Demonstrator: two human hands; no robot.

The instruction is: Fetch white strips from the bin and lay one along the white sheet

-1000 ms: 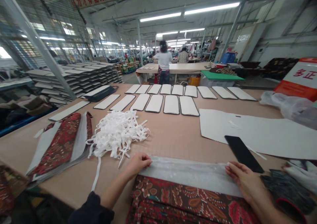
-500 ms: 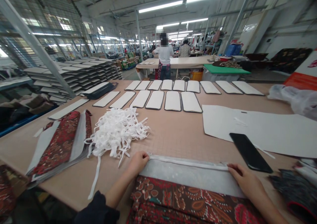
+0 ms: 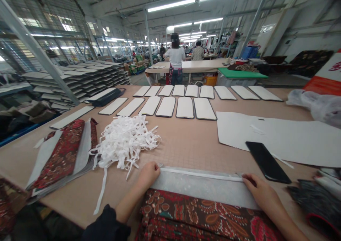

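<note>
A narrow white fabric strip (image 3: 202, 175) runs straight along the far edge of a pale, sheer backing (image 3: 199, 188). Its left end is pinched between the thumb and fingers of my left hand (image 3: 149, 174). At the other end, my right hand (image 3: 258, 188) pinches the strip with closed fingers. Dark red and brown patterned fabric (image 3: 197, 212) lies folded in a stack on the near side of the backing, by my body. Beyond my left hand is a tangled heap of white strips (image 3: 128, 138), one of them trailing toward the table's front edge.
More patterned fabric (image 3: 62, 150) lies at the left. Rows of white panels (image 3: 184, 108) line the back of the tan table (image 3: 183, 141). At the right are a large white sheet (image 3: 287, 134), a black phone (image 3: 268, 161) and a dark bundle (image 3: 317, 202). A person (image 3: 176, 56) stands beyond.
My right hand has shifted very slightly left along the strip's end. My left hand stays at its end, and the fabric lies as before. The view has tilted a little.
</note>
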